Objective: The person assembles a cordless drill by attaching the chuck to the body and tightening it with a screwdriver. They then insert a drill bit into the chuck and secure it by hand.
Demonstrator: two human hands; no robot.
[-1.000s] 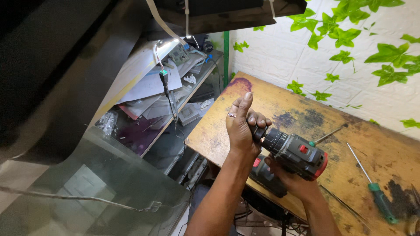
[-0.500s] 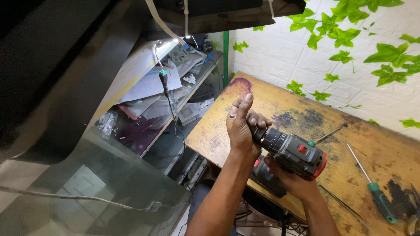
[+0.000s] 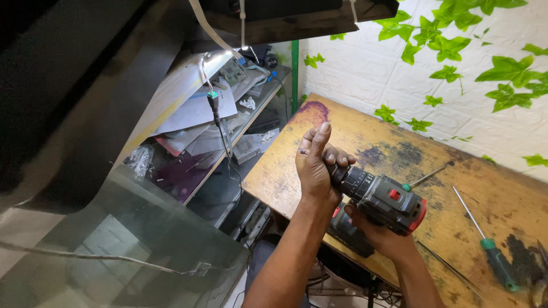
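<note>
Left hand (image 3: 315, 171): your grip is closed round the chuck of the drill (image 3: 381, 201), thumb up, steadying the nose | Right hand (image 3: 381, 236): closed on its handle, carrying the weight | Drill: held level just above the bench (image 3: 365, 137) | Screwdriver (image 3: 485, 242): lies right, well apart.

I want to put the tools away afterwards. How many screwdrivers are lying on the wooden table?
2. One green-handled screwdriver lies at the right, near the table's front edge. Another thin screwdriver with a green collar lies behind the grey-and-red cordless drill. More may lie outside the frame.
</note>
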